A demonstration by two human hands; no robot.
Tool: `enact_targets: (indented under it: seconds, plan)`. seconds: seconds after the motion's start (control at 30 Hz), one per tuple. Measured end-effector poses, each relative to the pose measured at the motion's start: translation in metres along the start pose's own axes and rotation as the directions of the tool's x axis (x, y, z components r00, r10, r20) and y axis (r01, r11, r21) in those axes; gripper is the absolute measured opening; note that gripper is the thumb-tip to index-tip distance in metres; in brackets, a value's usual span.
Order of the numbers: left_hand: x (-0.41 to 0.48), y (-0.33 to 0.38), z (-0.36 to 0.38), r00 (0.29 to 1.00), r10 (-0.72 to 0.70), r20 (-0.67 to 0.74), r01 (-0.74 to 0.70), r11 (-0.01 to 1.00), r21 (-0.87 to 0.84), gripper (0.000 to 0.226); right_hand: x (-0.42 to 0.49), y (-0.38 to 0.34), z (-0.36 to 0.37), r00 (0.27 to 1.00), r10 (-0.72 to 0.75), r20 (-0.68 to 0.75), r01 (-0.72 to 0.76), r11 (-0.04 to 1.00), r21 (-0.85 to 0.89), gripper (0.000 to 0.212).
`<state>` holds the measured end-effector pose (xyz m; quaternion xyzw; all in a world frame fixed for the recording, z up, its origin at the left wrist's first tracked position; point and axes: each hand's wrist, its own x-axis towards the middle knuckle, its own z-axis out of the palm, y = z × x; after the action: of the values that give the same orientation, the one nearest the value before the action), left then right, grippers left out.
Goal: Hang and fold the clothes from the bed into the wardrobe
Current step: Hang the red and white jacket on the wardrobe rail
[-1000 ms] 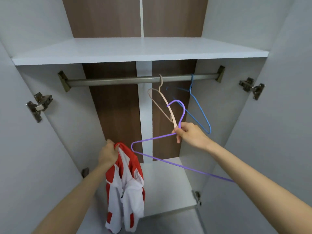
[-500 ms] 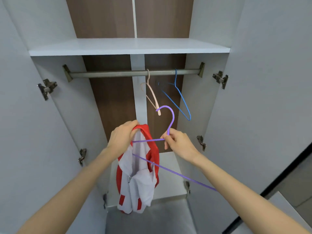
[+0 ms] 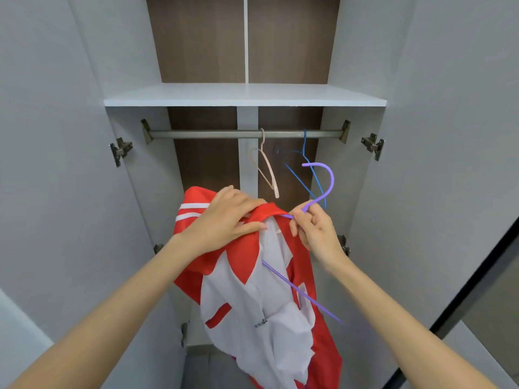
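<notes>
Fitting purple hanger point(image 3: 327, 181) into jacket point(image 3: 269, 299): left hand point(image 3: 224, 217) has its grip on the collar, right hand point(image 3: 314, 231) pinches the hanger's neck; next, seat shoulders, hook rail point(image 3: 210, 134)

The red and white jacket point(image 3: 261, 299) hangs down in front of the open wardrobe point(image 3: 247, 95). Its top is bunched up under the left hand point(image 3: 224, 217), which grips the red collar. The purple hanger point(image 3: 320, 189) is thin, with its hook pointing up and a bit tilted. The right hand point(image 3: 311, 231) pinches it just below the hook. One end goes under the collar. Its long bar slants down across the jacket's white front.
</notes>
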<state>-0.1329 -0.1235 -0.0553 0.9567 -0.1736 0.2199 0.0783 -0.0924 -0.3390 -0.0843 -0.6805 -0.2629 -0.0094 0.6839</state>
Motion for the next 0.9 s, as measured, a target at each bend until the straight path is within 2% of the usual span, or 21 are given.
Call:
enact_targets:
  seconds: [0.07,0.2,0.27,0.33,0.4,0.47,0.57,0.7,0.77,0.9]
  plan:
    - [0.0,-0.002,-0.004,0.999,0.03,-0.023,-0.031,0.998,-0.057,0.053,0.001,-0.006,0.004,1.0,-0.03,0.006,0.031,0.999,-0.026,0.015]
    - [-0.004,-0.012,-0.005,0.994,-0.081,-0.078,0.066,0.983,-0.172,0.04,0.008,-0.014,0.012,0.997,-0.083,0.011,0.083,0.983,-0.162,0.009]
    - [-0.011,-0.019,-0.004,0.987,-0.124,-0.103,0.104,0.979,-0.177,0.033,0.01,-0.01,0.009,0.982,-0.128,-0.137,0.084,0.954,-0.287,0.021]
    - [-0.018,-0.029,-0.006,0.973,-0.182,-0.141,0.156,0.972,-0.176,0.028,0.008,0.003,-0.002,0.918,-0.162,-0.363,0.015,0.927,-0.376,0.016]
    - [-0.023,-0.041,-0.01,0.954,-0.25,-0.167,0.217,0.957,-0.193,0.025,0.0,0.026,-0.017,0.848,-0.077,-0.524,-0.145,0.918,-0.369,0.011]
    - [-0.027,-0.054,-0.015,0.92,-0.329,-0.211,0.283,0.933,-0.222,0.024,-0.011,0.055,-0.026,0.813,0.098,-0.575,-0.313,0.905,-0.289,0.009]
    - [-0.029,-0.068,-0.022,0.877,-0.407,-0.256,0.343,0.902,-0.262,0.025,-0.033,0.092,-0.014,0.853,0.303,-0.426,-0.41,0.892,-0.188,0.012]
    - [-0.03,-0.07,-0.03,0.888,-0.399,-0.228,0.309,0.886,-0.347,0.026,-0.035,0.117,0.032,0.863,0.484,-0.148,-0.504,0.846,-0.173,0.021]
    - [-0.032,-0.067,-0.034,0.895,-0.383,-0.228,0.281,0.882,-0.379,0.025,-0.024,0.12,0.056,0.857,0.514,-0.027,-0.507,0.836,-0.21,0.038]
    - [-0.04,-0.068,-0.044,0.896,-0.383,-0.225,0.245,0.849,-0.469,0.023,-0.002,0.118,0.091,0.868,0.494,0.06,-0.477,0.86,-0.182,0.056]
